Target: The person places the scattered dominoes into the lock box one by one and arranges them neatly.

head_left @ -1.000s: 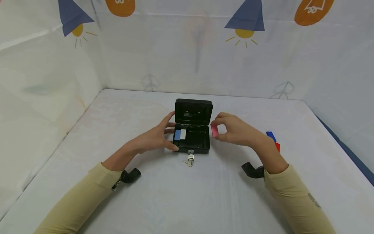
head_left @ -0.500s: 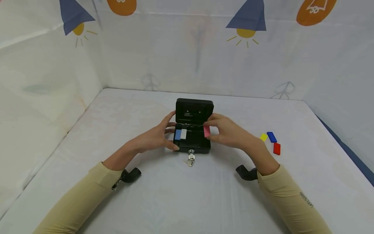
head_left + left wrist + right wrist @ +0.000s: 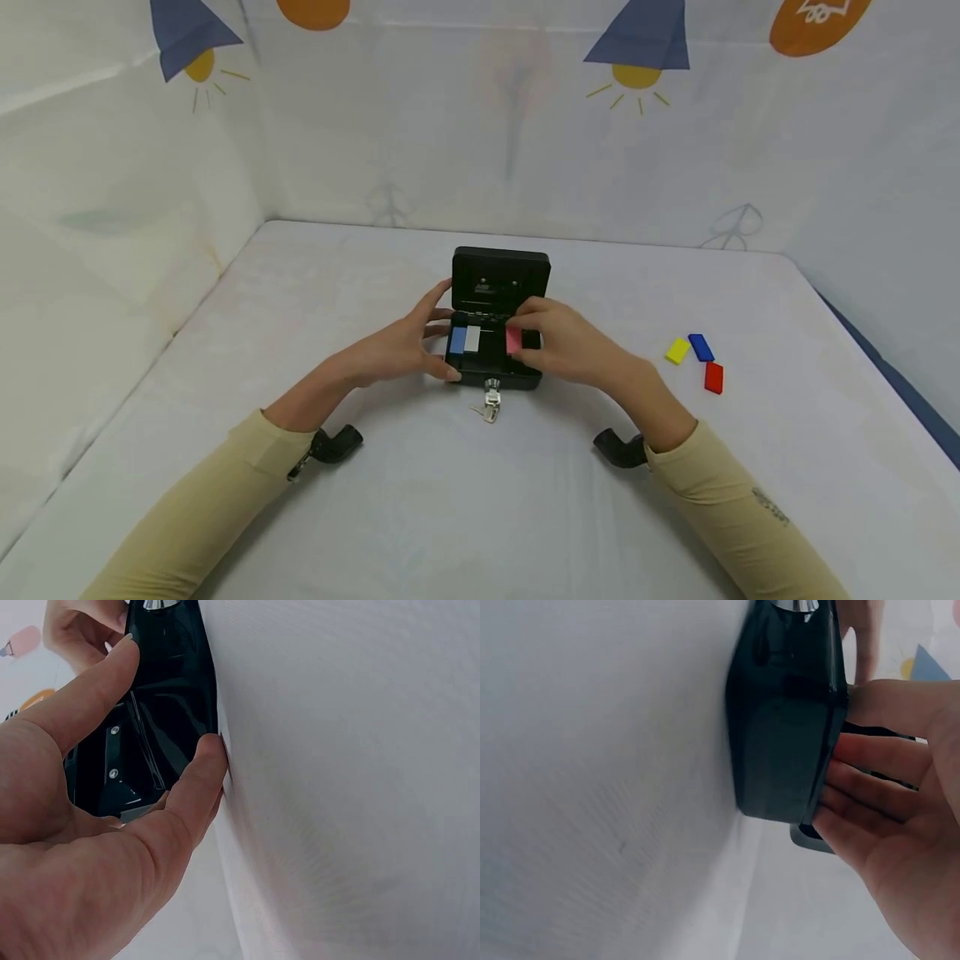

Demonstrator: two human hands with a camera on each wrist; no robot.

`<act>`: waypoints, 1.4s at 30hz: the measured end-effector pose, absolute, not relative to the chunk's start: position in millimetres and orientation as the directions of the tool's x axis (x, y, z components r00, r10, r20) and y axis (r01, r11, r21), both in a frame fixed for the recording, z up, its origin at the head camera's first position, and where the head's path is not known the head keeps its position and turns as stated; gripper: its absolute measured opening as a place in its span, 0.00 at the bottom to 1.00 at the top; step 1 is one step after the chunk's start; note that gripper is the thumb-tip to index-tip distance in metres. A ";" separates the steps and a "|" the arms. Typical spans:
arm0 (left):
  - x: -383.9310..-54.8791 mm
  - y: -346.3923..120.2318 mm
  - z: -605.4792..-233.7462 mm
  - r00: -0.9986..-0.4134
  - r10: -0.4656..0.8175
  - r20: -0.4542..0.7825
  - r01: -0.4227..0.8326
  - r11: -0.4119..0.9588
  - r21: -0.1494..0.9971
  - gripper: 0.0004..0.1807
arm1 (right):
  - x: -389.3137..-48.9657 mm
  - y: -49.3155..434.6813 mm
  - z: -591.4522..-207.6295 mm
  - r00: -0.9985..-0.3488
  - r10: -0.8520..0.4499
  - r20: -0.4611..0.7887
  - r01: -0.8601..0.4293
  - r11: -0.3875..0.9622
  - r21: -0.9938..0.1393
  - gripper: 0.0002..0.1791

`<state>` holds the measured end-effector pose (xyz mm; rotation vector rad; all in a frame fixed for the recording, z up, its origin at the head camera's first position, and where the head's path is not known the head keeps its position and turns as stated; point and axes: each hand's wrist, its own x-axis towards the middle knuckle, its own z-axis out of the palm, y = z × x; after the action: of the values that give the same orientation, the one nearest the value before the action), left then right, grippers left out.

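left hand: spread wide and bent round the left end of the black box – thumb at the near corner, fingers along the side.
black box: on the desk, between the two hands, its lid raised at the side away from the person.
light blue block: in the box, just right of the left hand's fingers.
white block: beside the light blue one, a little farther from that hand.
metal lock: at the box's near wall, right of the left thumb, keys hanging from it.
pink block: over the box's interior, at the right hand's fingertips; whether it touches the bottom cannot be told.
right hand: nearly closed, thumb and fingers pinching the pink block.
yellow block: right of the right hand, on the desk.
dark blue block: just beyond the yellow one.
red block: farthest right of that hand – nearer the person than the dark blue one.
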<state>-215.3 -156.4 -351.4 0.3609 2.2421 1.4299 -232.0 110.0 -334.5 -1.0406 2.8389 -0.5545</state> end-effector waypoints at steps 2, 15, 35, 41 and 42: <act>-215.3 -156.6 -351.5 -0.862 0.450 -0.235 -0.023 0.427 0.904 0.70 | -231.2 107.5 -336.7 -0.770 -0.635 0.055 -0.610 0.709 -0.354 0.21; -212.7 -157.1 -348.0 -0.859 0.457 -0.231 -0.010 0.435 0.901 0.70 | -226.1 94.6 -342.4 -0.784 -0.619 0.055 -0.600 0.731 -0.324 0.11; -213.8 -156.4 -350.5 -0.858 0.460 -0.228 -0.011 0.426 0.905 0.70 | -227.2 90.3 -347.1 -0.780 -0.626 0.004 -0.605 0.752 -0.260 0.07; -214.3 -155.9 -351.1 -0.860 0.457 -0.228 -0.007 0.436 0.900 0.71 | -227.1 91.4 -346.9 -0.779 -0.627 0.016 -0.610 0.750 -0.257 0.11; -214.4 -155.9 -351.1 -0.860 0.456 -0.227 -0.007 0.436 0.900 0.71 | -226.8 91.6 -346.7 -0.776 -0.631 0.022 -0.614 0.747 -0.256 0.11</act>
<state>-214.4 -155.9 -351.1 0.3794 2.2525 1.4142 -226.8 91.6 -346.7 -1.0252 2.8741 -0.3851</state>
